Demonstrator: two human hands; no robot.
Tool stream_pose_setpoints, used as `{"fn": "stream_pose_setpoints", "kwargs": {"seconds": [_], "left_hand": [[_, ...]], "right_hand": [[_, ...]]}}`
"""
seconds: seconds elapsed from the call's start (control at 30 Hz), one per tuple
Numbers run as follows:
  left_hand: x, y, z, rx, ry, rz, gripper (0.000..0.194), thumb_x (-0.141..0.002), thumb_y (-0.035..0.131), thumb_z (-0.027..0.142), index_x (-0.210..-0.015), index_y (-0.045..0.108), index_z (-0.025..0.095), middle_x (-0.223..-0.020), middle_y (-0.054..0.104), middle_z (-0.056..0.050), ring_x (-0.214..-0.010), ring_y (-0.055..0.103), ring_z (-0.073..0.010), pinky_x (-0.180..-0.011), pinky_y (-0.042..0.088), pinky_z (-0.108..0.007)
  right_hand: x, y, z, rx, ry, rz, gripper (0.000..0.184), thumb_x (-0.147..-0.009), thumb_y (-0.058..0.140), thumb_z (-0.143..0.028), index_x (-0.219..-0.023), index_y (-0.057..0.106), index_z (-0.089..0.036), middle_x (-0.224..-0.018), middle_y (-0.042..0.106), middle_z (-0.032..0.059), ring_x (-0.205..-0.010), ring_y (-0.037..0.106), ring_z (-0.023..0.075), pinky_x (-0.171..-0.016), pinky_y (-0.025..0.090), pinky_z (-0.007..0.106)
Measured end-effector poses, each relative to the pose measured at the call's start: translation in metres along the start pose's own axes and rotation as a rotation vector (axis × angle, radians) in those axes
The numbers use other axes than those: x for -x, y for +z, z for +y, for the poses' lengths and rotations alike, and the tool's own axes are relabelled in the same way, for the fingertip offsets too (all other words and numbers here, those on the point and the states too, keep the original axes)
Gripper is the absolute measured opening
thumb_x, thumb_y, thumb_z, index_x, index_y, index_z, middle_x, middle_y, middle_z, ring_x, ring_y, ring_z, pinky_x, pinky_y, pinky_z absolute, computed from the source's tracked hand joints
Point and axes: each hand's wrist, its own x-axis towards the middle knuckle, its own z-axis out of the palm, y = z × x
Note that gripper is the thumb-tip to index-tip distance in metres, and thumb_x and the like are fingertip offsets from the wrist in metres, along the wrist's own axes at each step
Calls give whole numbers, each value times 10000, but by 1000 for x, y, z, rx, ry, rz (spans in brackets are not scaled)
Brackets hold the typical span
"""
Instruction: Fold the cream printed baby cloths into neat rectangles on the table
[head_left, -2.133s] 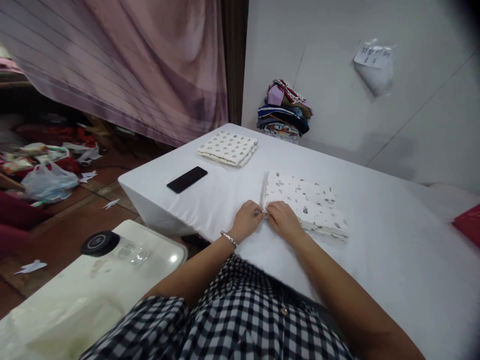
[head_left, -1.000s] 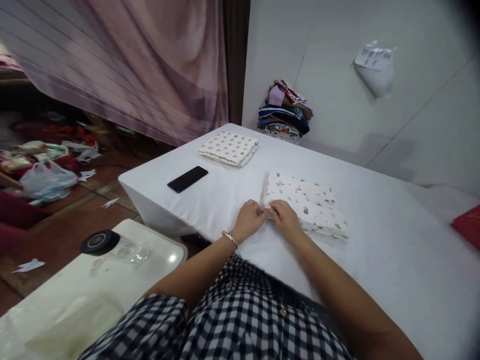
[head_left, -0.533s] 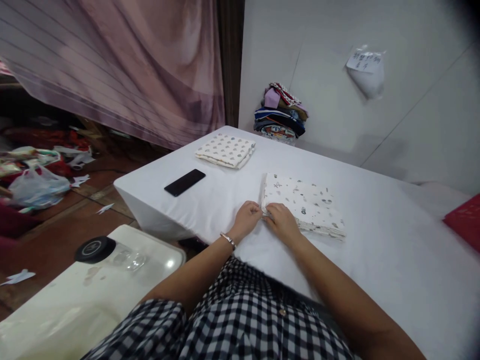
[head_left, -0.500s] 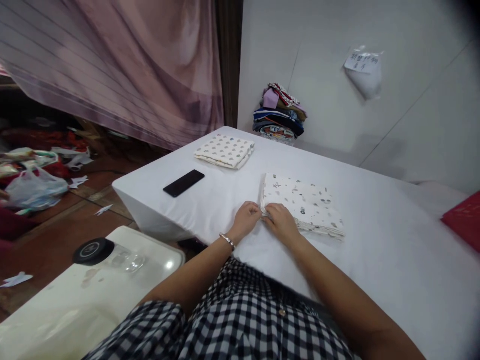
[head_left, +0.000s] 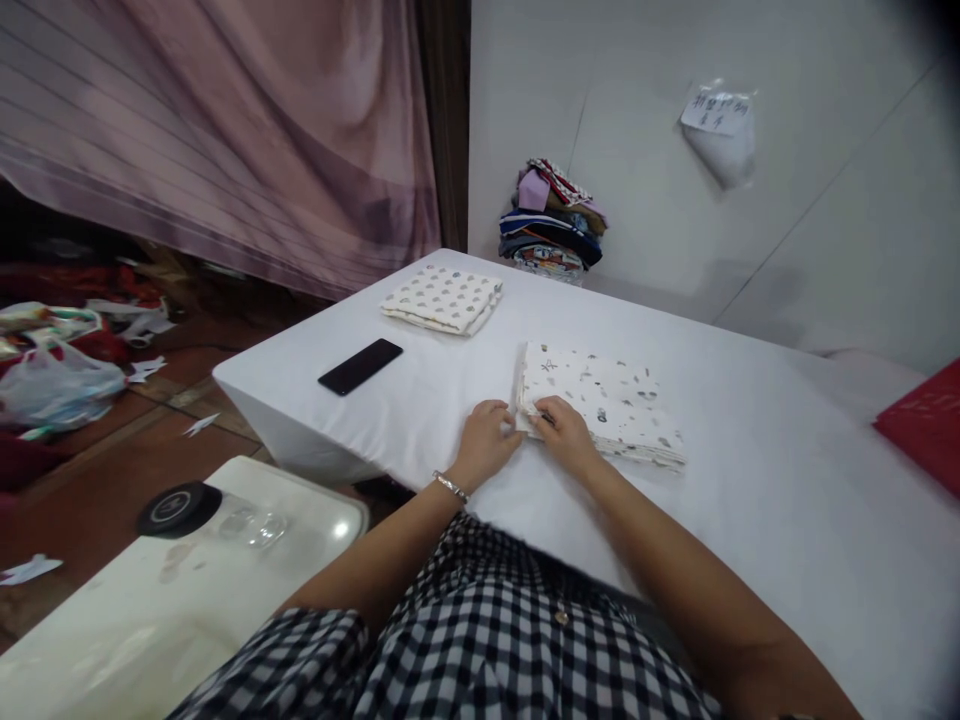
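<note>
"Left hand (head_left: 486, 440) has drawn a little away from the right hand (head_left: 568, 437); a second ago their fingertips met at the corner of the folded cloth (head_left: 600, 390)."

"And the hands now?"

"Apart, though near each other. The left has its thumb and fingers parted, just beside the cloth's left edge. The right has its fingers bent at the near left corner; whether they pinch the layers is hard to tell at this size."

"Where does the cloth lie?"

"Flat on the white-covered counter (head_left: 750, 500), right of the frame's centre, its small scattered prints facing up."

"What else?"

"A second folded cloth (head_left: 442, 298) lies at upper centre, with a dark phone (head_left: 361, 366) below and left of it. Beyond the counter's far edge, near the wall (head_left: 630, 120), is a stack of folded fabrics (head_left: 553, 220). At lower left is a bottle (head_left: 206, 510) with a black lid."
</note>
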Motion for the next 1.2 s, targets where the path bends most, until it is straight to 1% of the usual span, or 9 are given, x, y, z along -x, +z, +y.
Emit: {"fn": "stream_pose_setpoints", "kwargs": {"seconds": [0.23,0.37,0.43,0.57,0.63,0.73,0.97,1.07,1.2], "left_hand": [[-1,1,4,-117,-25,-81,121,-717,662,257,-814,612,205,-1067,592,-56,-1074,494,-238,-904,381,-405],[-2,2,5,-105,15,-56,32,-743,622,225,-740,604,198,-1037,601,-50,-1025,513,-220,-890,388,-382],[-2,1,7,-92,37,-41,55,-754,600,204,-700,596,192,-1023,609,-46,-1007,520,-211,-884,394,-374],[-1,2,7,-16,40,-15,85,-761,586,190,-679,610,192,-1023,619,-44,-1004,530,-200,-904,406,-375],[-2,4,4,69,9,-4,91,-757,588,189,-673,620,196,-1028,622,-39,-1005,537,-188,-918,419,-365],[-4,7,-1,196,-53,10,100,-751,588,198,-656,622,200,-1045,621,-29,-1000,552,-168,-928,437,-344],[-8,6,-8,300,-129,-15,131,-734,583,298,-700,662,199,-1094,625,-54,-1025,567,-187,-979,405,-349],[-15,3,-4,312,-203,-49,287,-760,526,436,-719,678,196,-1056,648,-57,-1005,578,-204,-958,412,-336],[-24,3,7,221,-246,-49,445,-767,446,563,-620,642,191,-985,672,-73,-977,582,-233,-928,415,-340]], "right_hand": [[3,0,-3,43,-60,5,96,-872,463,-239,-914,542,-205,-927,591,62,-895,523,202,-784,425,328],[4,-1,-6,105,-139,-19,111,-884,454,-221,-931,552,-198,-959,599,82,-923,519,217,-803,431,348],[5,-2,-6,128,-161,-29,118,-888,453,-217,-939,557,-195,-975,601,87,-937,517,221,-812,434,354],[6,-5,-5,136,-200,-87,143,-881,483,-242,-994,558,-198,-1031,593,92,-964,513,227,-832,438,370],[7,-6,-3,145,-226,-111,184,-870,506,-258,-1038,549,-197,-1070,581,100,-987,505,233,-848,434,383],[6,-3,-2,175,-226,-104,210,-869,500,-252,-1064,540,-183,-1078,573,112,-992,495,238,-854,428,392],[3,7,-4,230,-191,-78,171,-881,462,-238,-1015,544,-170,-1029,585,111,-967,490,236,-831,413,387],[1,8,-7,257,-182,-56,158,-883,451,-207,-1005,544,-170,-1038,586,100,-970,488,224,-834,409,369],[1,5,-8,296,-171,-56,166,-882,454,-191,-1018,544,-161,-1044,587,96,-966,485,216,-827,408,348]]}}
